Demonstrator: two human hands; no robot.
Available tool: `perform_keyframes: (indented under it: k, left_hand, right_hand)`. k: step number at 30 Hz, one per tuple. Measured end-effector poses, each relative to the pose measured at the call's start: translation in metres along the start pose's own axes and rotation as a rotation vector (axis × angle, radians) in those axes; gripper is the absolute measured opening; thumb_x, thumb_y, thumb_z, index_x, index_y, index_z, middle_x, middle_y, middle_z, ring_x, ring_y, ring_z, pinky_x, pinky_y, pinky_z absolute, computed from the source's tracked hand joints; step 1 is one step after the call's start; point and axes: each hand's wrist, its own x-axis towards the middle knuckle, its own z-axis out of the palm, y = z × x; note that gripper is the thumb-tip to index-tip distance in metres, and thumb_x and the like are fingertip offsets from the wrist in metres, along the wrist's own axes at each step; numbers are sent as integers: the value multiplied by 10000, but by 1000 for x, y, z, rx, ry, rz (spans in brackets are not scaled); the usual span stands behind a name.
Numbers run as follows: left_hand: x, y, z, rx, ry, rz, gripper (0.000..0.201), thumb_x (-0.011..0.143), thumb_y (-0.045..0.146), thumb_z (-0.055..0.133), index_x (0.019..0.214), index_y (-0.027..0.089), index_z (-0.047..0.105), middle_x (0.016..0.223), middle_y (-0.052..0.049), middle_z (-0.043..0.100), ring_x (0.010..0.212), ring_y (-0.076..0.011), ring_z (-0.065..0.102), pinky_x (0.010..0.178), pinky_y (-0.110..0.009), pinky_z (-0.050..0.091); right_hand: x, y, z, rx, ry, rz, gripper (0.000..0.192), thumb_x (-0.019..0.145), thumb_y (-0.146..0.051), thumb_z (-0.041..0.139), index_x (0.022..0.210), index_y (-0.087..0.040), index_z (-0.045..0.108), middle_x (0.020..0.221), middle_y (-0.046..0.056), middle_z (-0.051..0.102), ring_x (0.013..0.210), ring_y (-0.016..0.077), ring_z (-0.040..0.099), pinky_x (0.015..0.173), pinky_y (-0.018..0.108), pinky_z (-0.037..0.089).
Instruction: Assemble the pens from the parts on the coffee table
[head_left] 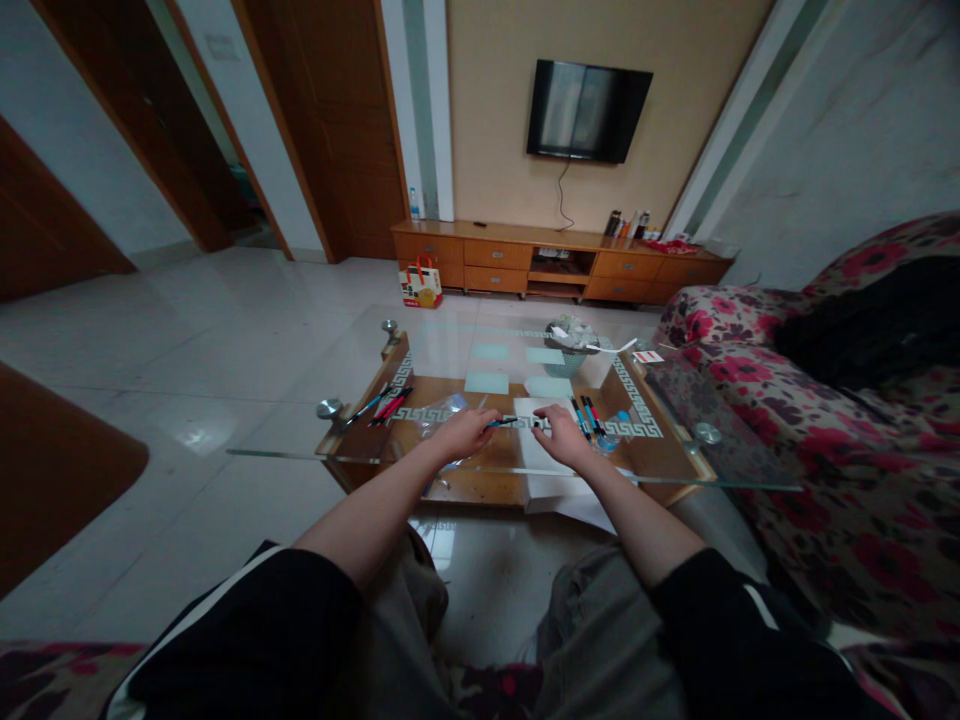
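Over the near part of the glass table [277,455], my left hand [469,432] is closed around a slim blue pen [495,424], its dark end pointing right. Facing it, my right hand [561,436] pinches a small dark piece [535,424], too small to identify, with a narrow gap to the pen. Left of my hands lie a blue pen [369,402] and red-and-black pens [393,406]. More blue and red pens [589,415] lie beside my right hand. Clear plastic wrapping [442,412] sits by my left hand.
A white box or board [538,460] shows under the glass below my right hand. A wastebasket [568,355] stands toward the table's far right. A flowered sofa [810,370] borders the right side. Beyond are a paper bag [420,284] and a low TV cabinet [495,262].
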Motion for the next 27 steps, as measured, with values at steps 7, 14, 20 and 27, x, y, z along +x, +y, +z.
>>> perform_keyframes:
  k: [7,14,20,27]
  left_hand:
    - [0,0,0,-3,3,4,215,977,281,495,1176,244,567,1031,-46,697,873,-198,655,722,-277,443]
    - [-1,1,-1,1,15,5,207,979,279,489,1168,247,567,1019,-40,698,872,-200,655,711,-276,436]
    - [0,0,-1,0,7,10,209,974,271,487,1165,244,567,1028,-44,693,891,-196,652,744,-276,452]
    - [0,2,-3,-6,-7,6,215,978,276,477,1168,240,571,1025,-52,695,895,-203,654,744,-280,457]
  right_hand:
    - [0,-3,-1,5,7,5,262,889,-254,637,1130,-150,629,1077,120,643,1053,250,574,967,383,454]
    - [0,-2,-2,2,-4,7,267,891,-261,634,1138,-158,624,1090,120,644,1071,254,570,973,388,449]
    - [0,-1,-1,0,-6,11,265,897,-268,629,1141,-163,624,1091,119,644,1068,251,568,967,386,448]
    - [0,-3,-2,-2,-4,-1,262,901,-261,625,1142,-158,622,1091,122,641,1062,252,568,966,389,449]
